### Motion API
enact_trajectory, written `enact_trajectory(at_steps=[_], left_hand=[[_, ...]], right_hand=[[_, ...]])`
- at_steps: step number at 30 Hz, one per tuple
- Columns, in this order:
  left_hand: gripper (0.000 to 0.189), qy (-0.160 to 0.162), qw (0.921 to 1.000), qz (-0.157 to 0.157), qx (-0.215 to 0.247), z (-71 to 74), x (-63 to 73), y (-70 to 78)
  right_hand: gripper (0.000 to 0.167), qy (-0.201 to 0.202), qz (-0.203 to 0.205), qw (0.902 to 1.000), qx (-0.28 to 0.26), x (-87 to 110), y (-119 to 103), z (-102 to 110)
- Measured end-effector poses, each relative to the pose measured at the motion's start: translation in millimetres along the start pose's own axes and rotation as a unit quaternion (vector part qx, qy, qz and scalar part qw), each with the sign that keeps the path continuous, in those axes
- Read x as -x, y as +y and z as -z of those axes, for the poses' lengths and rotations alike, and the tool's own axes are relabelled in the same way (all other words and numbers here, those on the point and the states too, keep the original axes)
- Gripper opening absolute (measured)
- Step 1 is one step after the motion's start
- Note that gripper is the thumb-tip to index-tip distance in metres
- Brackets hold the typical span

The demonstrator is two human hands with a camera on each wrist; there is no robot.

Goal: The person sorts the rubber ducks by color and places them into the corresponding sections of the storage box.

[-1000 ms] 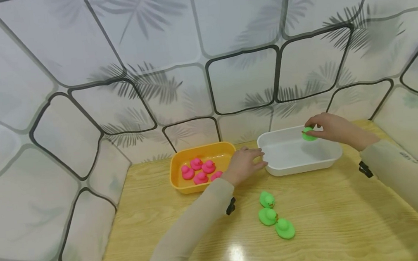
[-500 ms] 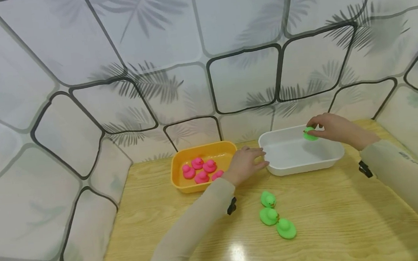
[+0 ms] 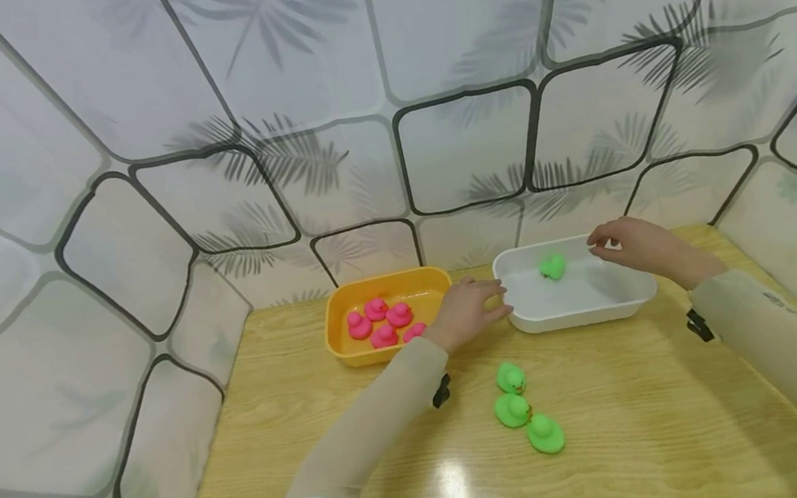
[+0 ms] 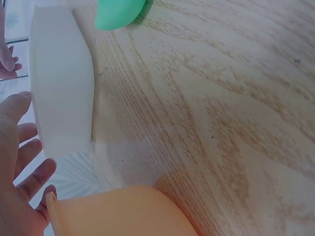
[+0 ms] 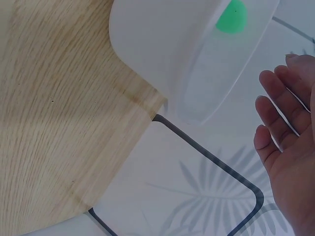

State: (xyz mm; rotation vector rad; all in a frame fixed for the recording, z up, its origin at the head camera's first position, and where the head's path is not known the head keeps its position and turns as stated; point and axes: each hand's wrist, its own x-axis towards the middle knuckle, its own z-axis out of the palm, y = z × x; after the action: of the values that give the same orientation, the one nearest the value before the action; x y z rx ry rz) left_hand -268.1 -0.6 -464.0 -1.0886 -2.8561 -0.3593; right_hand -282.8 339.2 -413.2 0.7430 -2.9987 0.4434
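Note:
A green toy duck (image 3: 553, 267) lies inside the white oblong tub (image 3: 578, 318), left of its middle. Over the tub's right end hovers my right hand (image 3: 639, 248), fingers loosely bent and nothing held; the right wrist view has the hand (image 5: 290, 123) apart from the tub. My left hand (image 3: 467, 314) is at the tub's left end, fingers spread. In the left wrist view its thumb reaches the white rim, while the little finger is right at the rim of the orange tub (image 4: 123, 214). Three more green ducks (image 3: 512, 411) sit on the table in front.
Several pink toy ducks (image 3: 377, 309) lie in the orange tub, one partly hidden by my left arm. Both tubs stand near the back edge of the wooden table (image 3: 301, 439). A leaf-patterned curtain (image 3: 461, 156) rises close behind.
My right hand has let go of a green duck, which now lies farther left inside the white tub. The left hand keeps its place between the tubs.

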Motion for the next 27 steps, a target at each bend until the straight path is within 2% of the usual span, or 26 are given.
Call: enact_trajectory(at_steps=[16, 27], left_hand=[[0.042, -0.003, 1.0000, -0.004, 0.000, -3.0, -2.0, -1.6], [0.043, -0.005, 1.0000, -0.002, 0.005, 1.4, 0.7, 1.6]], right_hand=[[0.023, 0.030, 0.019, 0.9993, -0.008, 19.2, -10.8, -9.1], [0.019, 0.073, 0.076, 0.9944, -0.004, 35.0, -32.1, -12.4]])
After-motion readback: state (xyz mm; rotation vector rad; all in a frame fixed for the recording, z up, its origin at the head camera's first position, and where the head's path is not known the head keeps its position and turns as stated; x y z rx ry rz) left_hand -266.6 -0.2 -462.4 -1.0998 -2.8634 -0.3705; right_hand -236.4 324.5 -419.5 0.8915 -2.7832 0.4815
